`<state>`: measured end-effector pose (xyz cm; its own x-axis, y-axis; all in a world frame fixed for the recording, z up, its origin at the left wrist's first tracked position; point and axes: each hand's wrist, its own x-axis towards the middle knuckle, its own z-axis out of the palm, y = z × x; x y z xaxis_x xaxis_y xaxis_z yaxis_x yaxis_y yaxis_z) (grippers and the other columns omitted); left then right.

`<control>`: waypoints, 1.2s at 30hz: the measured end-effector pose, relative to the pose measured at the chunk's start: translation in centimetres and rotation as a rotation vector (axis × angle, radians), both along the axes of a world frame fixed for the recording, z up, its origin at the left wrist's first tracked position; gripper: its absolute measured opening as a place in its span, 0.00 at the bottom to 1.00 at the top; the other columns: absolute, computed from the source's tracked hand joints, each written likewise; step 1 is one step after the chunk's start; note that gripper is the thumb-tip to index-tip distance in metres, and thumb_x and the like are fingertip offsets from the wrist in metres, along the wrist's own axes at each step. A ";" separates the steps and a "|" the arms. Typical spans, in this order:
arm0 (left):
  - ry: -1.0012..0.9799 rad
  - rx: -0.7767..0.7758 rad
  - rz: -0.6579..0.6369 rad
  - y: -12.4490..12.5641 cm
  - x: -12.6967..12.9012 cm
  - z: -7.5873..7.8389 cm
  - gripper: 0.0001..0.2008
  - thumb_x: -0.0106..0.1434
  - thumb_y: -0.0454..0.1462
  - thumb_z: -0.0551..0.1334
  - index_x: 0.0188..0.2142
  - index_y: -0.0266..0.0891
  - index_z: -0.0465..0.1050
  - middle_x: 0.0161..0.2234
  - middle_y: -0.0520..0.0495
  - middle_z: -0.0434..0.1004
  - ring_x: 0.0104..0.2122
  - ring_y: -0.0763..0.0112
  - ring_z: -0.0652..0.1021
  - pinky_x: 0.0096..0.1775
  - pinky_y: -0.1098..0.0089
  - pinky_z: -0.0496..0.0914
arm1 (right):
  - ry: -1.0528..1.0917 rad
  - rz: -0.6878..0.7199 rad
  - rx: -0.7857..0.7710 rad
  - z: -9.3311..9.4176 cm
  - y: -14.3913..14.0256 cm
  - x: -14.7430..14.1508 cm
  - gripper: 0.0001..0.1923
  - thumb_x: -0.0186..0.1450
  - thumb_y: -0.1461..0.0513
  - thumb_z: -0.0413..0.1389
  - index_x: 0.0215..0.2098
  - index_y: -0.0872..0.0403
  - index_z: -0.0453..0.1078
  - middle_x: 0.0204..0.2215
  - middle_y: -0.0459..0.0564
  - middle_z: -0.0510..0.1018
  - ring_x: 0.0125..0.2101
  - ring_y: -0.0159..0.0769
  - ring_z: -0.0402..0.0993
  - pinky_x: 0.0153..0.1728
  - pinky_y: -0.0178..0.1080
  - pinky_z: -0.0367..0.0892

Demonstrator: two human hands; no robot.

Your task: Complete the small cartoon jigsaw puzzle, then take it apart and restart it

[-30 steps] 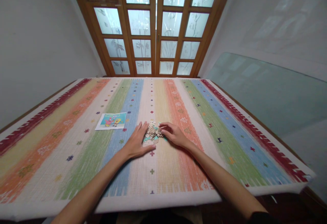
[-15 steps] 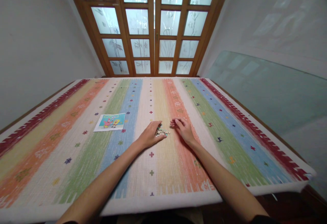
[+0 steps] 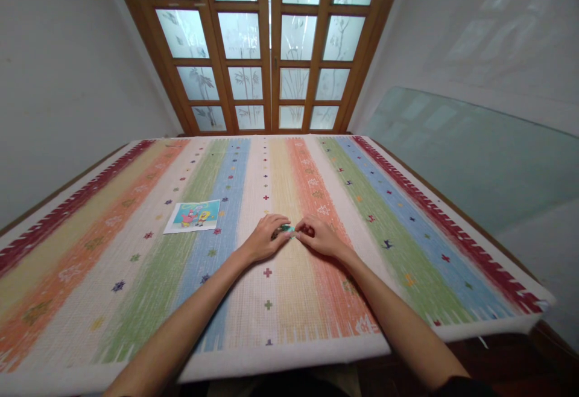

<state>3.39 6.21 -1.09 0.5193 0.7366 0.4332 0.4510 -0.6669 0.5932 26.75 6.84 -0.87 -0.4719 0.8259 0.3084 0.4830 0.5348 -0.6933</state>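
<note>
A small heap of jigsaw puzzle pieces (image 3: 286, 228), teal and pale, lies on the striped tablecloth between my two hands, mostly hidden by the fingers. My left hand (image 3: 268, 237) curls around the heap from the left, thumb in front and fingers behind, gripping part of it. From the right, my right hand (image 3: 318, 235) meets it, thumb and forefinger pinched at the heap's edge on a small piece. A picture card (image 3: 192, 216) with a pink and a yellow cartoon figure on a teal ground lies flat to the left of my hands.
The tablecloth (image 3: 244, 300) has coloured stripes and small printed motifs, and hangs over the near table edge. Beyond the table stand wooden doors (image 3: 275, 65) with frosted panes. A glass panel (image 3: 465, 161) leans against the wall on the right.
My right hand has come in leftward to the heap, and its fingers have closed into a pinch. My left hand has closed further around the pieces, which are now more hidden.
</note>
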 end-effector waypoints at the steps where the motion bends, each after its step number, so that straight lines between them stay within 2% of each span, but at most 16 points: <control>1: 0.012 0.017 -0.002 0.0 0.0 0.0 0.13 0.70 0.43 0.63 0.51 0.42 0.75 0.52 0.40 0.77 0.53 0.55 0.75 0.57 0.51 0.68 | 0.017 -0.010 -0.012 -0.1 0.0 -0.2 0.01 0.64 0.64 0.60 0.35 0.54 0.75 0.31 0.48 0.75 0.31 0.35 0.69 0.35 0.38 0.66; 3: 0.026 0.041 -0.001 -0.1 0.1 0.0 0.11 0.69 0.43 0.65 0.46 0.42 0.77 0.53 0.40 0.77 0.54 0.54 0.75 0.57 0.50 0.68 | 0.060 -0.012 -0.042 -0.1 -0.1 -0.6 0.01 0.64 0.64 0.60 0.34 0.54 0.74 0.30 0.47 0.76 0.30 0.35 0.70 0.34 0.38 0.65; 7: -0.003 0.024 0.005 -0.2 -0.1 0.3 0.07 0.70 0.39 0.63 0.39 0.42 0.79 0.53 0.41 0.76 0.54 0.56 0.75 0.58 0.50 0.67 | 0.167 0.004 -0.072 0.0 -0.4 -1.2 0.04 0.66 0.61 0.59 0.36 0.53 0.75 0.29 0.47 0.78 0.28 0.34 0.70 0.32 0.37 0.64; 13: -0.037 0.010 0.029 -0.4 0.1 0.4 0.09 0.66 0.44 0.68 0.39 0.41 0.79 0.51 0.41 0.78 0.52 0.55 0.76 0.56 0.50 0.68 | 0.222 -0.055 -0.030 0.3 -0.9 -2.1 0.05 0.66 0.61 0.60 0.34 0.53 0.76 0.27 0.46 0.78 0.26 0.33 0.68 0.30 0.36 0.64; 19: -0.078 0.066 0.046 -0.3 0.0 0.3 0.11 0.73 0.39 0.58 0.41 0.41 0.80 0.48 0.41 0.79 0.50 0.58 0.76 0.55 0.51 0.69 | 0.208 -0.107 0.029 0.6 -1.1 -2.4 0.06 0.66 0.60 0.59 0.32 0.53 0.76 0.27 0.46 0.77 0.26 0.33 0.68 0.30 0.37 0.64; 26: -0.041 0.139 0.051 -0.9 0.0 1.1 0.10 0.73 0.37 0.58 0.41 0.41 0.79 0.52 0.40 0.78 0.53 0.56 0.74 0.56 0.50 0.68 | 0.248 -0.188 0.025 0.0 -0.8 -2.5 0.05 0.66 0.63 0.58 0.33 0.54 0.76 0.28 0.47 0.79 0.27 0.34 0.70 0.30 0.37 0.65; 29: 0.000 0.109 0.092 -0.7 -0.6 1.3 0.11 0.72 0.38 0.57 0.39 0.40 0.79 0.53 0.40 0.77 0.55 0.55 0.73 0.58 0.48 0.68 | 0.215 -0.132 0.024 -0.2 -0.6 -2.1 0.06 0.67 0.65 0.57 0.36 0.53 0.78 0.29 0.48 0.80 0.29 0.35 0.73 0.33 0.38 0.67; 33: 0.085 0.029 0.086 -0.4 -2.9 1.1 0.15 0.74 0.39 0.53 0.47 0.40 0.79 0.58 0.39 0.74 0.59 0.55 0.72 0.62 0.47 0.66 | 0.086 -0.010 0.102 -0.3 -0.6 -1.7 0.10 0.66 0.70 0.56 0.37 0.53 0.78 0.37 0.52 0.81 0.39 0.39 0.76 0.43 0.41 0.69; 36: 0.136 -0.052 0.106 -0.9 -4.7 0.8 0.20 0.75 0.42 0.51 0.59 0.40 0.72 0.64 0.39 0.69 0.64 0.55 0.68 0.66 0.47 0.61 | -0.014 -0.049 0.185 -0.5 -0.6 -1.5 0.10 0.66 0.71 0.55 0.36 0.53 0.77 0.38 0.54 0.80 0.42 0.42 0.75 0.46 0.44 0.69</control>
